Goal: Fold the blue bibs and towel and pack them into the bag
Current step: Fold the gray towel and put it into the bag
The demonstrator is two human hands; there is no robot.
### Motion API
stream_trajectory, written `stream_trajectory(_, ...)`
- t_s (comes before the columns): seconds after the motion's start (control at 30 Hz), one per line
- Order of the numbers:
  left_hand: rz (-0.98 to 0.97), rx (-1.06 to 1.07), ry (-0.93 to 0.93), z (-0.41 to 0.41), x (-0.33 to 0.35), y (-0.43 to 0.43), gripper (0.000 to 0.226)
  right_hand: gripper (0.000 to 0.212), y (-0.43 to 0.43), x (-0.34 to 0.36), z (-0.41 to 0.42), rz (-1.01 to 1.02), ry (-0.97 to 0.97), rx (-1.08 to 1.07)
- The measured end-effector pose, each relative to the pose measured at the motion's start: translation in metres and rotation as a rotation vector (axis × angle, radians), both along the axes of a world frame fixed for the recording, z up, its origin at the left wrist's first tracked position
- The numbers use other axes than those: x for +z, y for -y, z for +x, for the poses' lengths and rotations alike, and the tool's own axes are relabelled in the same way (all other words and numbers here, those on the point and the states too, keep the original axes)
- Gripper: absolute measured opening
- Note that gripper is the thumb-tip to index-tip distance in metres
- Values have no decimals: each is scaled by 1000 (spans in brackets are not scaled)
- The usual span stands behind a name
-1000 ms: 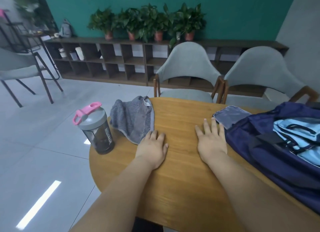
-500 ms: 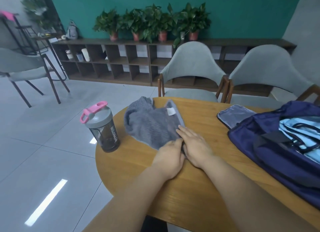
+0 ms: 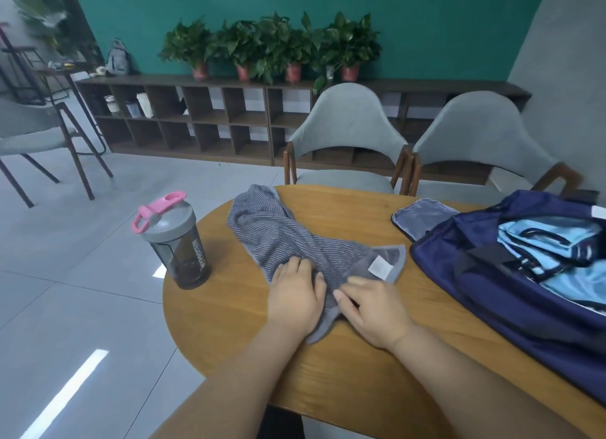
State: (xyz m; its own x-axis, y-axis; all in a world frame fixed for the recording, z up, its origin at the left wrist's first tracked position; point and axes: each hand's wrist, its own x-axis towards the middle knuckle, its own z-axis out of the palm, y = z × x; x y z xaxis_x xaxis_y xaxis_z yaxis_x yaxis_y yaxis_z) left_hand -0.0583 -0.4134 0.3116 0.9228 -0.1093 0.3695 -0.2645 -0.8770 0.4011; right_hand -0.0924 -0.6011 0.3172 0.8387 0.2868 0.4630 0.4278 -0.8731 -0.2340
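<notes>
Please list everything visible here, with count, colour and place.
towel: one, grey striped, spread on table middle
bag: one, navy, open, table's right
bibs: count unclear, light blue, inside bag
pouch: one, grey-blue, beside bag
shaker bottle: one, dark, pink-grey lid, table's left edge
table: one, round, wooden
chairs: three, grey; two behind table, one far left
potted plants: four, green, on shelf
shelf: one, dark brown, against teal wall
left hand: one, on towel's near end
right hand: one, on towel's near end
</notes>
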Motion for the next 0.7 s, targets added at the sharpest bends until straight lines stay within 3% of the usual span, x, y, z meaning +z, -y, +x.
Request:
stream_trajectory(0.07,43,-6,-5,-2,7,1,36,43,1,7,5,56,-34,-56)
stream_trajectory(0.17,276,-136,59,-11,8,-3,35,30,6,15,21,40,-7,-77)
stream_trajectory(0.27,358,-232,66,-14,13,-16,33,56,17,9,31,-66,-264,-46)
stream_trajectory(0.33,333,-185,24,-13,22,-25,35,64,20,1,27,-208,-281,-181)
stream_trajectory(0.43,332,-13,15,-7,35,-31,42,62,2,14,10,-309,-118,-374)
stream_trajectory(0.6,301,79,117,8,41,-34,26,43,-23,34,5,-304,-272,-365)
stream_trajectory(0.67,347,103,23,10,34,-35,52,36,-25,29,7,-199,-296,-221)
stream_trajectory(0.7,361,101,-98,8,29,-35,64,47,-27,28,9,-166,-360,-116)
